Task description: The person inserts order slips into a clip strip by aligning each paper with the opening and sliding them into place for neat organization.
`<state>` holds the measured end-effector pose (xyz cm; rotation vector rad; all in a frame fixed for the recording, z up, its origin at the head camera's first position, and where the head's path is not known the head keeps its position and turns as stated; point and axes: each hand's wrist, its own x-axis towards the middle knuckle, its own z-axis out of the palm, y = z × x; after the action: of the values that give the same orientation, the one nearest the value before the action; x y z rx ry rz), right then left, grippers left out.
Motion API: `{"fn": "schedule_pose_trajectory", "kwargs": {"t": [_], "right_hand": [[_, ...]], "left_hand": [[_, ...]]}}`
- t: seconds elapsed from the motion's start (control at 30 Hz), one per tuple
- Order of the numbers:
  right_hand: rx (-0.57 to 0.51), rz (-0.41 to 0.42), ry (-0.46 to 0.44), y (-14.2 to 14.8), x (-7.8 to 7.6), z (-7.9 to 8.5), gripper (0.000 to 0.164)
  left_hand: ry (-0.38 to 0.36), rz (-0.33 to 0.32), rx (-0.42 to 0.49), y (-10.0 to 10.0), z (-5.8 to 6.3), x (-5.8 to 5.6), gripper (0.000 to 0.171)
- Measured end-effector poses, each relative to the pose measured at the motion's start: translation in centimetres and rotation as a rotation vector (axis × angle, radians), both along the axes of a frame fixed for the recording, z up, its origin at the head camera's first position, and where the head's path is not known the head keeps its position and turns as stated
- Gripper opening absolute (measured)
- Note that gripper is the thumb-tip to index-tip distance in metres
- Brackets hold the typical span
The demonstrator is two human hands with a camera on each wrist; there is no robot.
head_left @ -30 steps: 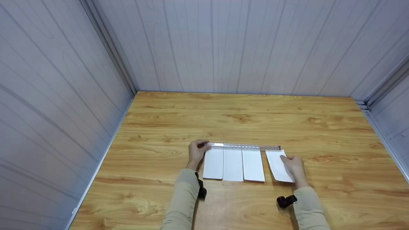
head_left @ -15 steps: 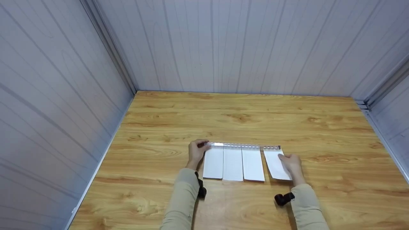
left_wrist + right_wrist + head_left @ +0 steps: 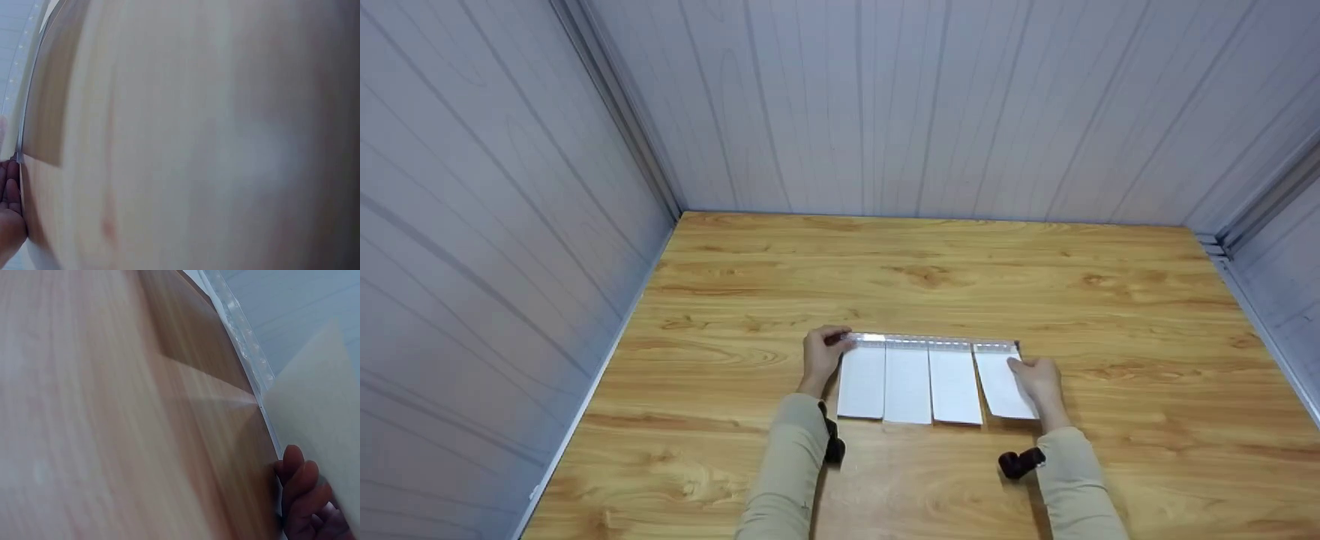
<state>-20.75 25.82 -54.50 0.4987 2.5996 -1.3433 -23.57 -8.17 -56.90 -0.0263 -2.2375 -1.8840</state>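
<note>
A long clear plastic strip (image 3: 915,341) with a row of small marks runs along the top edges of several white paper cards. My left hand (image 3: 820,358) pinches the strip's left end, at the corner of the leftmost card (image 3: 861,382). At the other end my right hand (image 3: 1041,382) grips the rightmost white card (image 3: 1001,386), thumb on its face. This card's top edge meets the strip, and it stands slightly tilted, with a narrow wedge gap beside its neighbour. In the right wrist view, curled fingers (image 3: 304,489) show behind the pale card (image 3: 315,399), near the strip.
The wood-grain table (image 3: 930,277) spreads around the cards, with light panelled walls (image 3: 885,112) behind and at both sides. A small black camera (image 3: 1020,463) sits at the right wrist, another black camera (image 3: 834,446) at the left.
My right hand has moved left and slightly up with its card, narrowing the gap to the neighbouring card and bringing its top edge to the strip. My left hand stays put.
</note>
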Motion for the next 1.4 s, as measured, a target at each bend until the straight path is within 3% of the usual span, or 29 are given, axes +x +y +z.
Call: {"fn": "schedule_pose_trajectory", "kwargs": {"t": [0.2, 0.43, 0.53, 0.83, 1.2, 1.3, 1.4], "right_hand": [[-0.012, -0.007, 0.005, -0.2, 0.0, 0.1, 0.035], [-0.007, -0.010, -0.021, -0.5, -0.1, 0.0, 0.042], [-0.004, -0.013, -0.033, -0.6, -0.2, 0.1, 0.044], [-0.009, -0.032, -0.030, -0.7, -0.3, 0.0, 0.041], [-0.016, 0.004, -0.034, -0.6, -0.3, 0.0, 0.044], [-0.020, 0.010, -0.044, -0.5, -0.2, 0.1, 0.046], [-0.023, 0.014, -0.037, -0.4, -0.1, 0.2, 0.045]], "left_hand": [[0.033, -0.020, 0.059, 0.3, 1.9, 0.9, 0.018], [0.001, 0.025, -0.047, -0.1, -0.4, -0.2, 0.017], [-0.006, 0.034, -0.050, -0.1, -0.7, -0.4, 0.017], [0.012, 0.024, -0.023, 0.0, -0.7, -0.4, 0.018], [-0.047, 0.034, -0.023, 0.0, -0.7, -0.3, 0.018], [-0.031, 0.022, -0.017, 0.0, -0.4, -0.1, 0.019], [-0.016, 0.007, 0.012, 0.1, 0.8, 0.5, 0.018]]}}
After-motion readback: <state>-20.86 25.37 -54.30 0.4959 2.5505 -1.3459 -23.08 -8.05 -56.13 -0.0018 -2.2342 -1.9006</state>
